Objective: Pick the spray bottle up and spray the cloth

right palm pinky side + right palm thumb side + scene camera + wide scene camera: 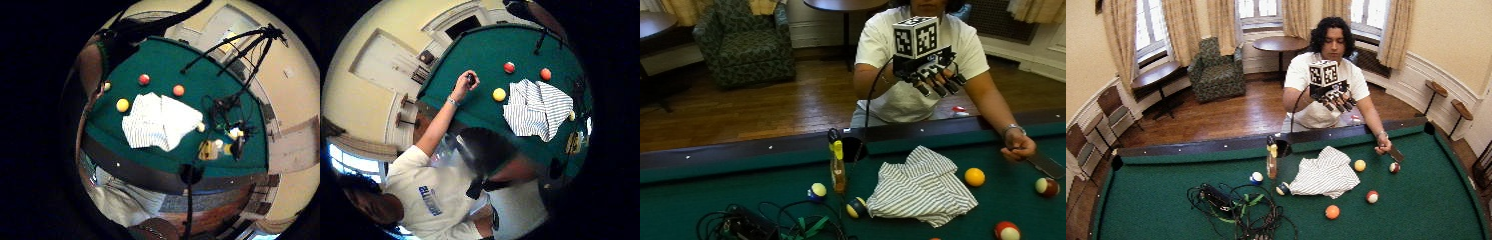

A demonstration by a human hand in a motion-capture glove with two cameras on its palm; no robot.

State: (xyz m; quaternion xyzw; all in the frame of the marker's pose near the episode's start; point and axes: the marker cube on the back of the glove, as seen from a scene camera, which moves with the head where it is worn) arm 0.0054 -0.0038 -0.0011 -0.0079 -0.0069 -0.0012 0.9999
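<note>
1. Outside view: the gloved right hand [933, 75] is held raised at chest height, fingers extended and spread, nothing gripped. The spray bottle [837, 167] stands at the striped cloth [923, 190]'s nine o'clock.
2. Wide outside view: the tall bottle could be toppled by a sideways reach; balls [1257, 177] lie near it.

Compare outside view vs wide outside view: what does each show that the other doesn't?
Outside view only: nothing of the task's things; it just crops closer.
Wide outside view only: the orange ball and the whole green table.
Both: the spray bottle upright beside the striped cloth, the yellow ball, the cable tangle, and the gloved right hand raised above the table, holding nothing.
</note>
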